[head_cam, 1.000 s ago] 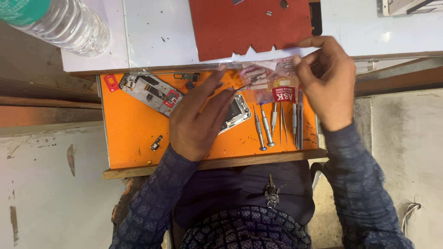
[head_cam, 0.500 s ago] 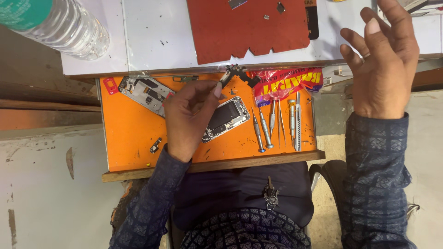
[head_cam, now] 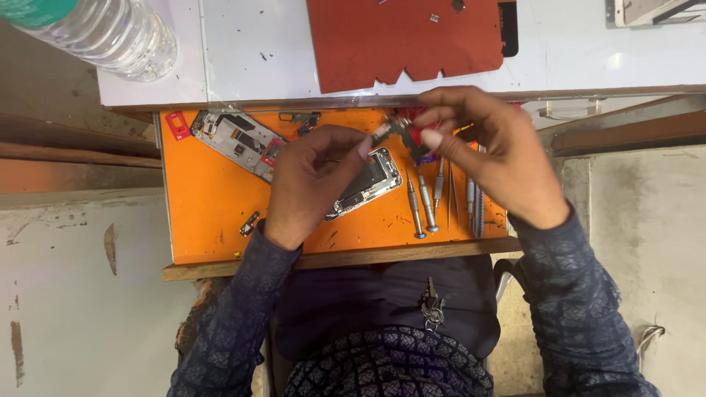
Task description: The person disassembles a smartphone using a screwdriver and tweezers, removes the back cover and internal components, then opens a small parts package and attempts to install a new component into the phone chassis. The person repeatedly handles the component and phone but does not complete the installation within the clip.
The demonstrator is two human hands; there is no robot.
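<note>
My left hand and my right hand meet above the orange work mat. Between their fingertips they pinch a small dark metal phone part. Under my left hand lies an opened phone body with its insides showing. A red packet peeks out beneath my right fingers. Both sleeves are dark blue and patterned.
Small screwdrivers and tweezers lie in a row right of the phone. A phone circuit frame and a loose small part rest on the mat's left. A red mat and a clear plastic bottle sit on the white table beyond.
My right hand came down from the upper right to the mat's top edge. It now joins my left hand on the small part, covering most of the red packet.
</note>
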